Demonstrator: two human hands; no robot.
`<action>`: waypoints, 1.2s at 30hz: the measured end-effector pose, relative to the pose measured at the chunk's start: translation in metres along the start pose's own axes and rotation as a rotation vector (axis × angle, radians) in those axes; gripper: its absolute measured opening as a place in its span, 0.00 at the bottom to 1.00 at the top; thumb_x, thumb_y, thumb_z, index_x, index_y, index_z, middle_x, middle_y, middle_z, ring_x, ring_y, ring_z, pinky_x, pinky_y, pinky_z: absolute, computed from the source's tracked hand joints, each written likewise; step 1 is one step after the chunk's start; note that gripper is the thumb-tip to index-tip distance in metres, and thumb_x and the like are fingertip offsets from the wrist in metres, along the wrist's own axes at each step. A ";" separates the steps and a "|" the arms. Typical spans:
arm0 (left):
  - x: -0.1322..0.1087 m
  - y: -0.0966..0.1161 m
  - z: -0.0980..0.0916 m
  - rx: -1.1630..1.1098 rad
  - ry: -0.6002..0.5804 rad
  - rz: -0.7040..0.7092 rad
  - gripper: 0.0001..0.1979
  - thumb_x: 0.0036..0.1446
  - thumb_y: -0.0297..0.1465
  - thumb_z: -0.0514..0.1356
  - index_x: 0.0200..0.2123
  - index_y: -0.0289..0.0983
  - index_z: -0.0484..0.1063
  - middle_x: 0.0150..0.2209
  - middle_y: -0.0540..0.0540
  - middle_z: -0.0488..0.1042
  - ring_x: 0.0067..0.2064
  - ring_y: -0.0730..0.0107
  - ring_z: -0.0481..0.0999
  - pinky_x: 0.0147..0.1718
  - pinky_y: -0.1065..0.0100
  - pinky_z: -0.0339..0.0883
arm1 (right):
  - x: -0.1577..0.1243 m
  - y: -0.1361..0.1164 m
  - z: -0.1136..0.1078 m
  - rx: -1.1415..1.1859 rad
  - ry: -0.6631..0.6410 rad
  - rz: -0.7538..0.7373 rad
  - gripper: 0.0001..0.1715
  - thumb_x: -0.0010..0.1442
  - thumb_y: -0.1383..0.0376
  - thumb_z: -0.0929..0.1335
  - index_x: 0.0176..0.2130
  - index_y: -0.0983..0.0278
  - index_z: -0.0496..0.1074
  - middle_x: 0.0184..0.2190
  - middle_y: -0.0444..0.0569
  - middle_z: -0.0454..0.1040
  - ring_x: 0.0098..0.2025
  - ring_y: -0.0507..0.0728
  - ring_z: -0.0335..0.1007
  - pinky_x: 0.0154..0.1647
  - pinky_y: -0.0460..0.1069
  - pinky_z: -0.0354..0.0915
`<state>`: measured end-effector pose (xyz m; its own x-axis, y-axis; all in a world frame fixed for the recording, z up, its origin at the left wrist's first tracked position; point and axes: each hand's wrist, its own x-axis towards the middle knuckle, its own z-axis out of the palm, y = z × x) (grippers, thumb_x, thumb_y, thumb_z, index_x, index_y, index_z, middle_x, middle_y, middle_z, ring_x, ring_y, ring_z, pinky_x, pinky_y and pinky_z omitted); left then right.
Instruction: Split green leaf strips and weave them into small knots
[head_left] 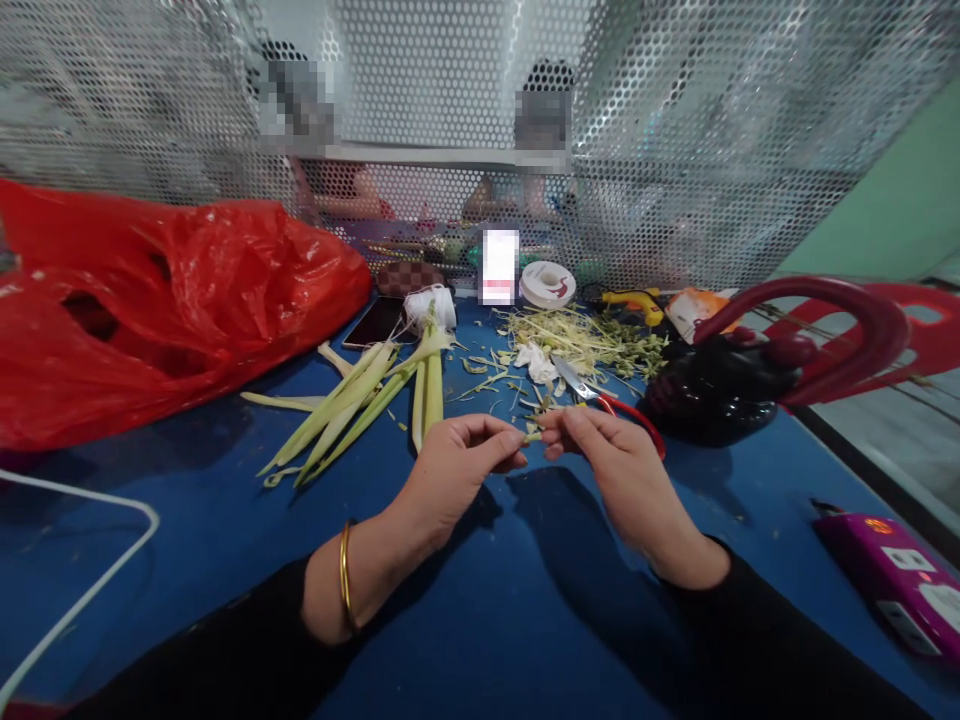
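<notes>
My left hand (457, 465), with a gold bangle at the wrist, pinches a small pale green plant strip (532, 437) between thumb and forefinger. The fingers of my right hand (619, 480) are closed at the strip's other end, just above the blue table (480, 620). Behind my right hand lie scissors (574, 380) with red handles, partly hidden by it. Long pale green stalks (337, 415) are spread left of my left hand. Beyond that hand stands a stalk bundle (430, 395) by a roll of white string (441, 300). Plant scraps (562, 340) are strewn behind the hands.
A red plastic bag (225, 290) fills the left. At right stand a black pot-like object (705, 400) with a dark red handle and a purple power strip (889, 580). A white spool (547, 285) and lit phone (500, 265) lean near the perforated metal screen (427, 80).
</notes>
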<state>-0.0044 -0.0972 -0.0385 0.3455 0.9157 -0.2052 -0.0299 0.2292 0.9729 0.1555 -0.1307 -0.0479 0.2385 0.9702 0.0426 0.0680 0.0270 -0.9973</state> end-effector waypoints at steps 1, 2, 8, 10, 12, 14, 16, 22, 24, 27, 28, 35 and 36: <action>0.000 0.000 0.000 0.013 0.001 0.013 0.06 0.49 0.33 0.65 0.25 0.36 0.76 0.23 0.50 0.76 0.27 0.74 0.73 0.33 0.71 0.67 | 0.000 0.000 0.001 0.021 -0.039 0.029 0.18 0.57 0.53 0.68 0.31 0.65 0.77 0.26 0.48 0.77 0.28 0.54 0.72 0.33 0.50 0.68; 0.000 0.000 0.000 0.030 -0.002 0.031 0.06 0.49 0.33 0.65 0.25 0.36 0.76 0.23 0.50 0.76 0.28 0.74 0.73 0.33 0.71 0.67 | -0.001 0.001 0.003 0.038 -0.078 0.047 0.18 0.57 0.53 0.69 0.31 0.65 0.78 0.25 0.48 0.77 0.28 0.54 0.72 0.34 0.50 0.68; -0.001 -0.004 -0.002 0.282 -0.015 0.197 0.05 0.50 0.31 0.62 0.26 0.36 0.76 0.25 0.48 0.77 0.29 0.72 0.73 0.30 0.71 0.65 | -0.005 0.001 0.010 0.074 -0.117 0.075 0.06 0.49 0.62 0.74 0.26 0.64 0.78 0.20 0.44 0.76 0.24 0.52 0.70 0.30 0.48 0.68; 0.000 -0.006 -0.003 0.359 -0.007 0.231 0.06 0.51 0.31 0.62 0.26 0.36 0.76 0.26 0.48 0.77 0.29 0.71 0.73 0.30 0.71 0.65 | -0.005 -0.001 0.009 0.072 -0.111 0.097 0.05 0.48 0.63 0.74 0.26 0.64 0.78 0.20 0.44 0.76 0.23 0.52 0.71 0.29 0.49 0.69; 0.000 -0.008 -0.004 0.389 0.002 0.252 0.06 0.52 0.32 0.61 0.27 0.37 0.76 0.27 0.48 0.77 0.29 0.70 0.73 0.30 0.70 0.65 | -0.005 -0.002 0.009 0.077 -0.111 0.118 0.05 0.46 0.64 0.74 0.26 0.64 0.78 0.20 0.44 0.77 0.23 0.52 0.71 0.30 0.49 0.70; 0.000 -0.008 -0.004 0.405 0.016 0.265 0.06 0.52 0.32 0.61 0.26 0.37 0.76 0.26 0.48 0.77 0.29 0.70 0.73 0.29 0.70 0.64 | -0.005 -0.003 0.009 0.082 -0.107 0.125 0.04 0.45 0.65 0.74 0.26 0.64 0.79 0.21 0.44 0.78 0.23 0.52 0.72 0.30 0.49 0.70; 0.000 -0.008 -0.004 0.428 0.028 0.270 0.06 0.52 0.32 0.61 0.25 0.37 0.76 0.26 0.49 0.77 0.29 0.70 0.73 0.29 0.70 0.64 | -0.005 -0.003 0.010 0.081 -0.106 0.118 0.04 0.45 0.66 0.74 0.26 0.64 0.78 0.22 0.45 0.78 0.23 0.52 0.73 0.30 0.50 0.71; 0.002 -0.005 -0.003 0.381 0.003 0.218 0.09 0.53 0.36 0.62 0.26 0.37 0.76 0.25 0.48 0.77 0.29 0.70 0.74 0.30 0.70 0.65 | 0.000 -0.006 0.000 0.042 -0.032 0.008 0.05 0.48 0.66 0.73 0.23 0.64 0.76 0.19 0.45 0.75 0.23 0.53 0.71 0.29 0.48 0.68; 0.004 -0.007 -0.004 0.351 0.016 0.192 0.10 0.54 0.37 0.62 0.27 0.37 0.76 0.25 0.48 0.77 0.30 0.69 0.75 0.32 0.70 0.66 | 0.006 -0.009 -0.012 0.061 0.100 -0.057 0.05 0.50 0.65 0.73 0.25 0.64 0.76 0.20 0.43 0.74 0.24 0.52 0.70 0.31 0.48 0.67; 0.007 -0.013 -0.007 0.407 0.044 0.212 0.09 0.55 0.37 0.61 0.32 0.37 0.76 0.27 0.47 0.77 0.31 0.68 0.75 0.32 0.69 0.67 | 0.019 -0.011 -0.030 0.148 0.353 -0.143 0.07 0.49 0.62 0.73 0.27 0.64 0.74 0.22 0.43 0.73 0.25 0.51 0.68 0.30 0.47 0.66; 0.008 -0.015 -0.008 0.458 0.047 0.240 0.09 0.55 0.36 0.60 0.32 0.38 0.77 0.28 0.47 0.78 0.31 0.67 0.75 0.32 0.68 0.68 | 0.022 -0.011 -0.033 0.175 0.402 -0.146 0.09 0.49 0.61 0.73 0.28 0.64 0.74 0.22 0.43 0.73 0.25 0.51 0.68 0.29 0.47 0.65; 0.012 -0.003 0.006 0.886 -0.020 0.628 0.13 0.59 0.27 0.54 0.42 0.42 0.77 0.42 0.46 0.80 0.45 0.61 0.77 0.46 0.61 0.67 | 0.028 -0.004 -0.031 0.198 0.385 -0.128 0.11 0.46 0.60 0.75 0.25 0.66 0.74 0.21 0.46 0.74 0.24 0.54 0.70 0.27 0.49 0.66; 0.013 0.002 0.011 0.951 -0.049 0.662 0.14 0.59 0.25 0.54 0.43 0.42 0.76 0.44 0.45 0.79 0.46 0.61 0.76 0.46 0.61 0.67 | 0.029 -0.005 -0.034 0.199 0.408 -0.144 0.12 0.46 0.60 0.74 0.26 0.66 0.74 0.22 0.47 0.74 0.25 0.54 0.70 0.27 0.49 0.66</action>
<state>0.0102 -0.0879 -0.0378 0.5622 0.7453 0.3585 0.4916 -0.6497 0.5798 0.1947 -0.1107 -0.0400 0.6042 0.7802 0.1617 -0.0491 0.2390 -0.9698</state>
